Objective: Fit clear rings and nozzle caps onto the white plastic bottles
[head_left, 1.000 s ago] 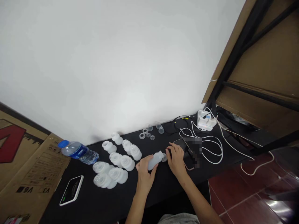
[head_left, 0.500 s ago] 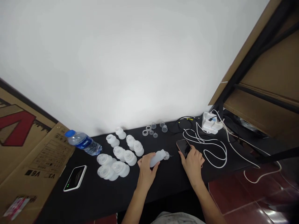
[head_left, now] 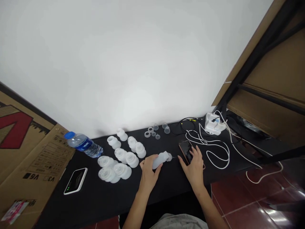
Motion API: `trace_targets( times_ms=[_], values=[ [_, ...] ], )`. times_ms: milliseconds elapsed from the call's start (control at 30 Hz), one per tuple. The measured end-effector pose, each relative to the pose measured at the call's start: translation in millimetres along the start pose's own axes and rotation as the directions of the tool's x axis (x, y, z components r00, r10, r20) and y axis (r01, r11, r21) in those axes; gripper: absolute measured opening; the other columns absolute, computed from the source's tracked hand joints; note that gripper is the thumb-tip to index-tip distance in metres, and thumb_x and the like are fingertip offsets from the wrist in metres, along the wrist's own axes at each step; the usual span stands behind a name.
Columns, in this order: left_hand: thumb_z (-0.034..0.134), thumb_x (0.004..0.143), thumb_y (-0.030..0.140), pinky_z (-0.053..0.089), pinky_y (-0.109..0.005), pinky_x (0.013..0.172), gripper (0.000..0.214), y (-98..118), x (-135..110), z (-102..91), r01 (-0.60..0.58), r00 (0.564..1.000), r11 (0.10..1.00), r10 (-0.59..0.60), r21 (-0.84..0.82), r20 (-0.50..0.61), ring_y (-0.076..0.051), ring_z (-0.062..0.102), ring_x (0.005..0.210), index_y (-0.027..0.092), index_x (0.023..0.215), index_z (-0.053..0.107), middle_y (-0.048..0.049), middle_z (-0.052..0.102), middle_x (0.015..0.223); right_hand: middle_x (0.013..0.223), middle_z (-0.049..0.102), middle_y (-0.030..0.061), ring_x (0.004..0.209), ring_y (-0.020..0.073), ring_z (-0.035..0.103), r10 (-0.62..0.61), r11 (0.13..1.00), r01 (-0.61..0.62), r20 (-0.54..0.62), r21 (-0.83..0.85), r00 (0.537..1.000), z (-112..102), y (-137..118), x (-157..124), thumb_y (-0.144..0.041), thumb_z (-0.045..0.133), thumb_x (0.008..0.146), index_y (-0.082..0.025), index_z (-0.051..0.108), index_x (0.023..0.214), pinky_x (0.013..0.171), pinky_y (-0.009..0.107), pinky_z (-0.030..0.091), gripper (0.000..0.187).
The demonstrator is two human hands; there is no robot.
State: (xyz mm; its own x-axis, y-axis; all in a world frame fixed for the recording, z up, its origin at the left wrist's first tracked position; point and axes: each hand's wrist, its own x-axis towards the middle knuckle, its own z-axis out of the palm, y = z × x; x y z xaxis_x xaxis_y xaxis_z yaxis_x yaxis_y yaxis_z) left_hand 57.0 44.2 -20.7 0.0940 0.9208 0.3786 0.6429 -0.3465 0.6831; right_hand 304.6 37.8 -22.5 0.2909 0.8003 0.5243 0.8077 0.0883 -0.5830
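Observation:
My left hand (head_left: pixel 150 170) is wrapped round a small white baby bottle (head_left: pixel 160 160) lying on its side, its clear top pointing right. A thin dark tip sticks out past that top. My right hand (head_left: pixel 193 166) rests over a phone (head_left: pixel 186 150) on the black table, fingers spread and thumb at the phone's left side. The hand hides the phone's lower right part. Left of my left hand stand several white bottles (head_left: pixel 122 170), many with clear domed tops. Behind the held bottle lie several clear rings and small caps (head_left: pixel 153 133).
A blue-capped water bottle (head_left: pixel 85 144) leans at the left, by a cardboard box (head_left: pixel 43 159). A white-framed device with green lights (head_left: pixel 75 181) lies in front. White cables (head_left: pixel 215 143) run from a white power strip (head_left: pixel 213 124) at the right, beside a dark frame.
My right hand has loosened from the phone, and its fingers have spread out over it. My left hand keeps hold of the bottle. The view has shifted slightly.

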Motion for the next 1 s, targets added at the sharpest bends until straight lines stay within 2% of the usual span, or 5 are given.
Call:
trace_targets(
  times_ms=[200,400,700,900,1000],
  values=[
    [0.065,0.104,0.033,0.047,-0.050,0.106,0.029,0,0,0.7,-0.001,1.000,1.000,0.001,0.021,0.002,-0.033,0.071,0.127,0.029,0.132,0.067,-0.0095,0.075,0.135,0.170,0.040,0.0281,0.151,0.0476,0.048,-0.047,0.998,0.046,-0.044,-0.044,0.998,-18,21,1,-0.070,0.071,0.096,-0.020,0.038,0.162,0.117,0.065,0.038,0.090],
    [0.062,0.106,0.032,0.044,-0.050,0.108,0.029,-2,-2,2.4,0.013,0.999,0.999,-0.014,0.035,0.047,-0.031,0.069,0.129,0.029,0.135,0.064,-0.0104,0.074,0.137,0.142,0.067,0.0217,0.128,0.0423,0.065,-0.114,0.992,0.113,-0.015,-0.056,0.993,-41,56,-8,-0.070,0.075,0.092,-0.020,0.046,0.156,0.114,0.060,0.039,0.087],
    [0.062,0.105,0.032,0.045,-0.050,0.108,0.030,-4,-3,4.3,0.009,1.000,0.999,-0.010,0.033,0.028,-0.032,0.069,0.128,0.029,0.135,0.065,-0.0105,0.073,0.137,0.115,0.082,0.0139,0.129,0.0416,0.069,-0.195,0.980,0.192,-0.062,-0.056,0.979,-42,56,-17,-0.059,0.077,0.096,-0.025,0.056,0.110,0.112,0.059,0.036,0.042],
    [0.064,0.104,0.030,0.044,-0.050,0.108,0.029,-1,-2,3.4,-0.008,1.000,0.999,0.007,0.037,0.022,-0.033,0.069,0.129,0.031,0.134,0.065,-0.0092,0.074,0.137,0.156,0.063,0.0205,0.152,0.0447,0.048,-0.157,0.978,0.180,0.200,-0.102,0.967,-46,50,-10,-0.071,0.072,0.094,-0.024,0.058,0.126,0.116,0.062,0.033,0.058],
    [0.063,0.105,0.028,0.043,-0.051,0.108,0.029,-2,-3,3.5,-0.013,0.999,0.999,0.011,0.040,0.034,-0.033,0.068,0.131,0.031,0.133,0.064,-0.0090,0.073,0.138,0.154,0.064,0.0217,0.151,0.0444,0.049,-0.130,0.989,0.134,0.052,-0.070,0.990,-46,49,-11,-0.068,0.069,0.097,-0.024,0.054,0.120,0.115,0.063,0.034,0.052]
  ],
)
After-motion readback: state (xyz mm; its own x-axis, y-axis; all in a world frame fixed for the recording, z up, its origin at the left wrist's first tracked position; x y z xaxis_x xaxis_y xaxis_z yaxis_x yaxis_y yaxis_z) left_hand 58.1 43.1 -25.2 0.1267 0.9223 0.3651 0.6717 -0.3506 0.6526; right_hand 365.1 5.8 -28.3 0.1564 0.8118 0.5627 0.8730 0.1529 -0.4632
